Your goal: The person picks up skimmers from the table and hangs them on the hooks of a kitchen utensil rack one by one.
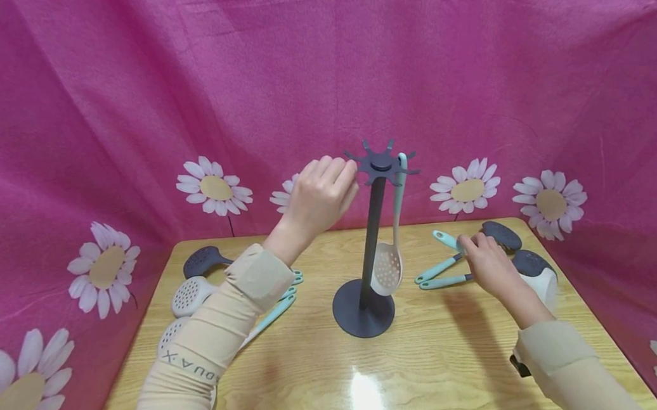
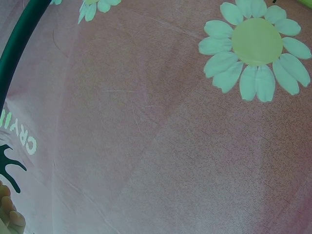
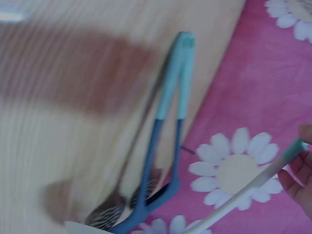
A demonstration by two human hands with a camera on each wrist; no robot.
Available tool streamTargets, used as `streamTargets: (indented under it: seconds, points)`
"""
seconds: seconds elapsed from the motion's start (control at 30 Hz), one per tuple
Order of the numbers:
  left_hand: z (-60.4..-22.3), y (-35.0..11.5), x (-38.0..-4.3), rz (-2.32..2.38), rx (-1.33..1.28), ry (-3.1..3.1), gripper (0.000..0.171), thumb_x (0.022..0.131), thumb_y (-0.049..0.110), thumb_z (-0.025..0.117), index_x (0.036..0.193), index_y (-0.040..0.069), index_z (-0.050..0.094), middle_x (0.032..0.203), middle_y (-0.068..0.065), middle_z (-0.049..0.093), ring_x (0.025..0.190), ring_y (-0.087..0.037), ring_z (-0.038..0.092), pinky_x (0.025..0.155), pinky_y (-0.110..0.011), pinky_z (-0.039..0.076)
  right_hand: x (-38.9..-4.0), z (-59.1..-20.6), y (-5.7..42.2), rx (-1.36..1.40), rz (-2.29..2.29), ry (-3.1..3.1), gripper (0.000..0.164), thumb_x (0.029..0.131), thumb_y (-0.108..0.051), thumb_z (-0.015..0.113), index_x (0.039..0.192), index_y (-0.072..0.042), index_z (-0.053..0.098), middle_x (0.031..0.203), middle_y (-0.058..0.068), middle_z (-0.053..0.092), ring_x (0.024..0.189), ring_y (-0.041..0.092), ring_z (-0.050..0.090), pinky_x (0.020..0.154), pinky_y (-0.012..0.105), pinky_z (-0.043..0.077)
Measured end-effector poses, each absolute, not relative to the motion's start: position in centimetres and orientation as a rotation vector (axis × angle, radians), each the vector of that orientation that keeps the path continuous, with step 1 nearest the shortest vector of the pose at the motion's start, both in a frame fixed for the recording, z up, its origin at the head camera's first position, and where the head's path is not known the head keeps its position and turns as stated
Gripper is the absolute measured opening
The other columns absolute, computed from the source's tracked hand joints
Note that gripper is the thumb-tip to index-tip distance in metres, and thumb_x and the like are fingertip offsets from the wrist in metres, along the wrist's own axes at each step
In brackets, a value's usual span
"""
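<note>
A black utensil stand point(image 1: 373, 240) with a round base and a ring of hooks stands mid-table. A white slotted spoon point(image 1: 387, 267) hangs by its mint handle from one right-side hook. My left hand point(image 1: 317, 190), fingers curled, grips the stand's top at its left-side hooks; the fingertips are mostly hidden in the head view. My right hand point(image 1: 485, 261) pinches the mint handle of a white kitchen utensil point(image 3: 243, 192) over the right pile. That utensil's white head point(image 1: 544, 286) is blurred, its exact kind unclear.
Beside the right hand lie dark-headed utensils point(image 1: 529, 262) with mint handles point(image 1: 445, 281). On the left are a dark slotted utensil point(image 1: 202, 262), white perforated heads point(image 1: 190, 295) and mint handles point(image 1: 279, 313), partly under my left forearm. A pink daisy curtain point(image 1: 296, 74) surrounds the table.
</note>
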State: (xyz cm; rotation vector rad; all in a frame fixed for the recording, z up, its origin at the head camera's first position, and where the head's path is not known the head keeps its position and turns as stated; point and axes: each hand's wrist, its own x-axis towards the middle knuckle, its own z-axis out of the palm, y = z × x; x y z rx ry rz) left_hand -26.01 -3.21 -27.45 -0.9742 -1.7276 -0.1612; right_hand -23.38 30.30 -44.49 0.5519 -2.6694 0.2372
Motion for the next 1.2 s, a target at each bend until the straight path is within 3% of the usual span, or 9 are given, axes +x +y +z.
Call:
streamTargets:
  seconds: [0.3, 0.67, 1.2]
  points:
    - [-27.4, -3.2, -26.1, -0.159, -0.974, -1.723, 0.006, 0.081, 0.006, 0.056, 0.083, 0.0, 0.058, 0.068, -0.008, 0.054, 0.059, -0.02, 0.047, 0.052, -0.026, 0.039, -22.6, -41.5, 28.5, 0.484, 0.47, -2.654, 0.035, 0.083, 0.004, 0.056, 0.115, 0.0, 0.04, 0.094, 0.025, 0.047, 0.083, 0.04, 0.046, 0.067, 0.052, 0.041]
    - [-27.4, -3.1, -26.1, -0.155, -0.975, -1.723, 0.006, 0.081, 0.007, 0.057, 0.082, 0.0, 0.057, 0.068, -0.008, 0.053, 0.059, -0.02, 0.048, 0.052, -0.026, 0.039, -22.0, -38.4, 26.6, 0.551, 0.583, -2.461, 0.033, 0.081, 0.009, 0.057, 0.11, 0.005, 0.041, 0.091, 0.025, 0.047, 0.081, 0.038, 0.045, 0.067, 0.051, 0.04]
    - [-27.5, -3.1, -26.1, -0.16, -0.968, -1.714, 0.005, 0.08, 0.006, 0.055, 0.079, 0.0, 0.056, 0.065, -0.007, 0.05, 0.058, -0.021, 0.046, 0.051, -0.027, 0.037, -20.7, -34.0, 23.5, 0.578, 0.773, -2.301, 0.031, 0.083, 0.01, 0.054, 0.112, 0.006, 0.042, 0.087, 0.019, 0.046, 0.079, 0.027, 0.045, 0.068, 0.04, 0.039]
